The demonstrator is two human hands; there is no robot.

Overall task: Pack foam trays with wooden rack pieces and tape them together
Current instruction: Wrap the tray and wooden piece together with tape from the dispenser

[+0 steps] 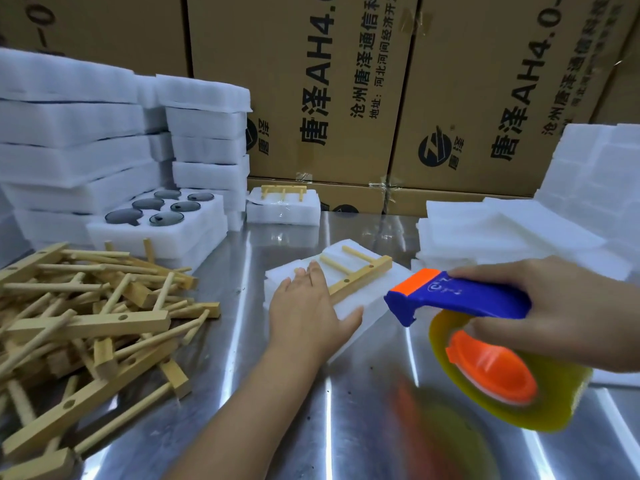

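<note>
A white foam tray [360, 296] lies in the middle of the steel table with a wooden rack piece [362, 275] set in its top. My left hand [308, 310] rests flat on the tray's left part, fingers straight, thumb along the near edge. My right hand [568, 310] grips a blue and orange tape dispenser [460, 299] with a yellowish tape roll [502, 375], held in the air to the right of the tray. A second foam tray [282, 211] with a wooden piece on top sits further back.
A heap of wooden rack pieces [86, 320] covers the left of the table. Stacks of foam trays [86, 140] rise at the back left, one with dark round lids [152, 209]. Flat foam sheets [502, 233] lie at the right. Cardboard boxes [346, 91] wall the back.
</note>
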